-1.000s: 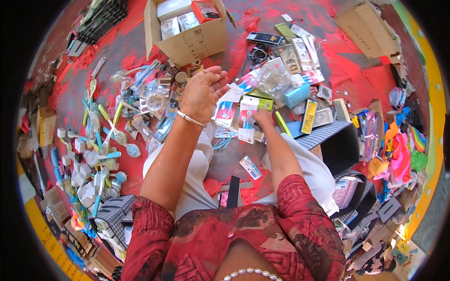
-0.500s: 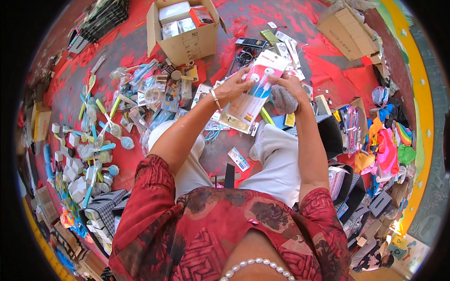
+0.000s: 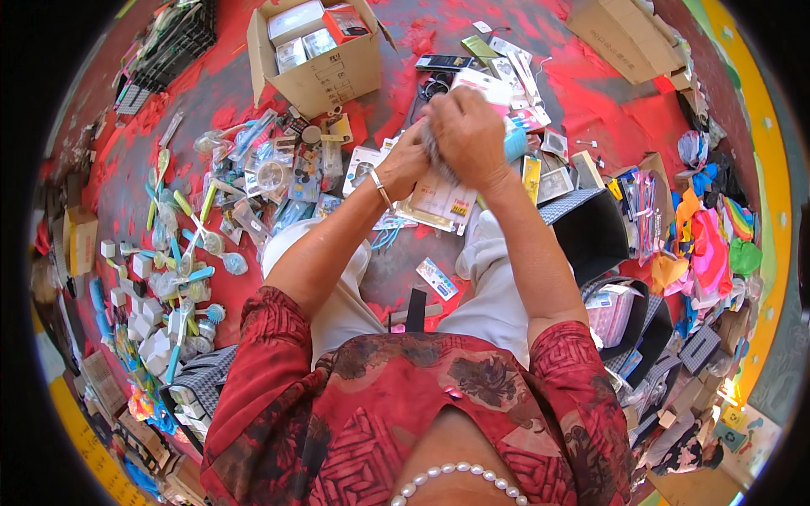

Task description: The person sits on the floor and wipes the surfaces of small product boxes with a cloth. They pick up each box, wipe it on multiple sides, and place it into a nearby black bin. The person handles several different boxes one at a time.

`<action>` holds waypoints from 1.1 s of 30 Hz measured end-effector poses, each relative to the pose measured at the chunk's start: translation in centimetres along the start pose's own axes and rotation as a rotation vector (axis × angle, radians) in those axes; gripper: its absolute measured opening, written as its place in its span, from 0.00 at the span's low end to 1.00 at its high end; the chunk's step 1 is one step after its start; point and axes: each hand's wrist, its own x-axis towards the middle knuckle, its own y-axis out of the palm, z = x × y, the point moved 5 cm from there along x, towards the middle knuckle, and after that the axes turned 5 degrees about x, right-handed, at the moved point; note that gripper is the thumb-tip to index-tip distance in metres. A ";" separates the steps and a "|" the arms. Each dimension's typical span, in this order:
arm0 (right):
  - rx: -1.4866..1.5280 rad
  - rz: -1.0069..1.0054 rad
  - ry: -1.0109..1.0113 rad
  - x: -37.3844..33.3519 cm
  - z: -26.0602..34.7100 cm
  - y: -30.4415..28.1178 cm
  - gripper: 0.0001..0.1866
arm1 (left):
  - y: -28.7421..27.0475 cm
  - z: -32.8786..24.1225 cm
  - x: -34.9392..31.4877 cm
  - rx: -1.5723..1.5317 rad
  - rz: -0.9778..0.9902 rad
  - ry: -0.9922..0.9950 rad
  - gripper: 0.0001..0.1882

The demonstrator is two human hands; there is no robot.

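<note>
A person in a red patterned shirt (image 3: pixel 396 371) & white trousers (image 3: pixel 337 304) held a gray cloth (image 3: pixel 434 153) against 1 white-and-pink earphone pkg. (image 3: pixel 445 201), kept out front btwn. both hands over a red-and-gray floor (image 3: pixel 395 274). The L hand (image 3: pixel 403 164), w/ a silvery bracelet (image 3: pixel 381 191) at the wrist, was partly closed at the pkg.'s L side; its fingertips were mostly hidden, so the firmness of its hold couldn't be told. The R hand (image 3: pixel 472 139) was curled nearly closed over the pkg.'s middle, fingers bent round the cloth. The pkg.'s far end showed beyond the knuckles, its near end btwn. the forearms.

Just R of the R hand lay a blue item (image 3: pixel 515 142), kind unclear, & 1 yellow box (image 3: pixel 531 177). Farther out, a cardboard carton (image 3: pixel 333 84) held several boxes, incl. 1 red box (image 3: pixel 346 24). At far L were long-handled brushes (image 3: pixel 202 228) w/ green or blue handles, near white cube boxes (image 3: pixel 156 341). 1 small flat pack (image 3: pixel 436 278) lay btwn. the legs; a black bin (image 3: pixel 595 232) stood at R.
</note>
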 end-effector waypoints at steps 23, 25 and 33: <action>0.619 0.093 0.075 -0.3 4.3 -3.7 0.07 | -1.7 -0.5 0.0 -0.286 -0.062 -0.047 0.13; 0.778 0.215 0.097 -1.0 5.1 -4.0 0.08 | -1.9 -0.2 0.0 -0.354 -0.088 -0.116 0.16; 0.986 -0.261 1.314 -4.7 -8.7 -4.5 0.18 | -2.1 -0.5 0.6 -0.247 -0.223 -0.158 0.19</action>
